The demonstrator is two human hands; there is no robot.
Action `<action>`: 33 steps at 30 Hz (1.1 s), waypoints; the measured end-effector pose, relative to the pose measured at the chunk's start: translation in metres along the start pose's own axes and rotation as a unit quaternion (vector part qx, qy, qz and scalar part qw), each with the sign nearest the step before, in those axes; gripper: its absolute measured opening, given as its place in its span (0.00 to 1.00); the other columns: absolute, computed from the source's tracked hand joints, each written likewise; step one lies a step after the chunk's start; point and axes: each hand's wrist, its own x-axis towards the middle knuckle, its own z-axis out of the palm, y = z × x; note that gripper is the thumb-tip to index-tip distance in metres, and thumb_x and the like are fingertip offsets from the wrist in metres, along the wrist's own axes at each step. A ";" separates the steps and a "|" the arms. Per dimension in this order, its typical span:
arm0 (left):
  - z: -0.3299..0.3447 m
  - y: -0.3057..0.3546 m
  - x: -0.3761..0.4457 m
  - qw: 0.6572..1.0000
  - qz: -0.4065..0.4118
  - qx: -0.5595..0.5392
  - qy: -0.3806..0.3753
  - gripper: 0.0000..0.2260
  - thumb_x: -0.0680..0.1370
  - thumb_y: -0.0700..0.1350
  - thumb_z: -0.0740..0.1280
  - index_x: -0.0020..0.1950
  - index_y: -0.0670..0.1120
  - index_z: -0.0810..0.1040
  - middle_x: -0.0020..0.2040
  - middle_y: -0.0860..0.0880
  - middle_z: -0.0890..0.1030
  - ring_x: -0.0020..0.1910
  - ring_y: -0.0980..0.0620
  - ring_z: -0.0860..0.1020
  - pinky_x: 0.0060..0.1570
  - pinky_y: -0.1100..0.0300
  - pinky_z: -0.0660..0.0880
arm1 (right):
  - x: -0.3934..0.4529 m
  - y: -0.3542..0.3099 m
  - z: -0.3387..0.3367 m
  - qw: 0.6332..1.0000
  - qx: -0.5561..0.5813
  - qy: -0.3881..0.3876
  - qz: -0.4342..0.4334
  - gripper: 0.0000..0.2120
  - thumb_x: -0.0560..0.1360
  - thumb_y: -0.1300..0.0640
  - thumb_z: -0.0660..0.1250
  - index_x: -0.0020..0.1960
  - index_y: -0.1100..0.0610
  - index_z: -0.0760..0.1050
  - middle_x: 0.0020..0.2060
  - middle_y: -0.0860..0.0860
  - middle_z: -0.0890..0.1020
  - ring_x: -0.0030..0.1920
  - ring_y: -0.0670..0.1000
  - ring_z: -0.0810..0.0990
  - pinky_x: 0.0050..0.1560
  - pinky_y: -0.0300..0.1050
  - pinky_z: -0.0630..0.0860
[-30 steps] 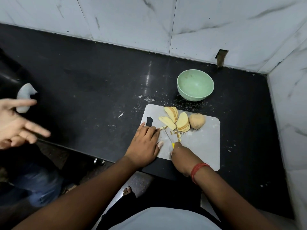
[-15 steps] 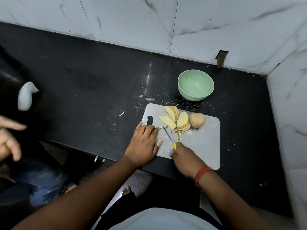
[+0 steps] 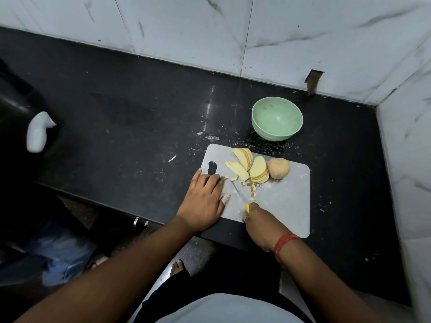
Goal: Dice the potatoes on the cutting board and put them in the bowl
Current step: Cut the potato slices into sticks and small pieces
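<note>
Black counter (image 3: 140, 108) | left hand (image 3: 205, 201) flat beside potato slices (image 3: 247, 166) | right hand (image 3: 261, 223) grips knife (image 3: 240, 194)

Black stone counter (image 3: 130, 96) meets white marble-tiled walls (image 3: 291, 31) in a corner.

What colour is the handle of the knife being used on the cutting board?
Yellow: the knife handle peeks out of the right hand, seen in the head view.

The scene is dimly and evenly lit from above. A soft streak of glare is seen on the black countertop (image 3: 211, 106). The marble wall tiles (image 3: 303, 31) are rendered brightest. Straight edges are bowed by wide-angle distortion, and the lower corners are softly blurred.
</note>
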 end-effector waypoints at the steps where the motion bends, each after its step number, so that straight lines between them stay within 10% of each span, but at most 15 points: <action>1: 0.000 0.000 0.000 1.000 -0.001 -0.004 0.000 0.24 0.84 0.55 0.59 0.73 0.40 0.75 0.64 0.44 0.76 0.62 0.43 0.74 0.78 0.40 0.58 | -0.002 0.001 0.000 1.000 0.004 0.004 -0.002 0.10 0.82 0.60 0.53 0.61 0.62 0.66 0.46 0.57 0.77 0.42 0.54 0.72 0.44 0.43 0.68; 5: 0.000 -0.001 -0.001 1.000 -0.004 -0.021 0.006 0.25 0.85 0.55 0.59 0.74 0.39 0.72 0.66 0.43 0.74 0.65 0.41 0.73 0.78 0.41 0.58 | -0.008 -0.006 -0.005 0.998 0.050 0.036 -0.022 0.03 0.82 0.59 0.54 0.50 0.58 0.63 0.34 0.50 0.69 0.33 0.49 0.68 0.30 0.42 0.62; 10: -0.001 -0.001 -0.005 1.000 -0.013 -0.025 0.011 0.23 0.85 0.54 0.59 0.70 0.38 0.75 0.61 0.43 0.75 0.62 0.42 0.74 0.78 0.41 0.59 | -0.002 -0.014 -0.006 0.998 0.045 0.033 -0.034 0.04 0.82 0.58 0.54 0.50 0.58 0.62 0.34 0.50 0.68 0.40 0.55 0.70 0.40 0.43 0.64; 20: -0.001 -0.001 -0.005 1.000 -0.022 -0.016 -0.001 0.23 0.84 0.55 0.61 0.71 0.40 0.75 0.63 0.45 0.76 0.60 0.42 0.74 0.76 0.38 0.60 | 0.009 -0.019 -0.005 1.000 -0.001 -0.001 -0.006 0.14 0.82 0.61 0.53 0.65 0.64 0.66 0.58 0.61 0.76 0.53 0.59 0.76 0.48 0.45 0.67; 33: -0.004 0.000 -0.007 0.999 -0.045 -0.025 0.001 0.24 0.84 0.56 0.59 0.72 0.40 0.73 0.65 0.44 0.75 0.65 0.43 0.72 0.77 0.38 0.58 | -0.002 -0.017 -0.006 0.998 0.025 0.040 -0.039 0.03 0.83 0.60 0.54 0.51 0.58 0.62 0.32 0.50 0.67 0.33 0.51 0.68 0.32 0.45 0.62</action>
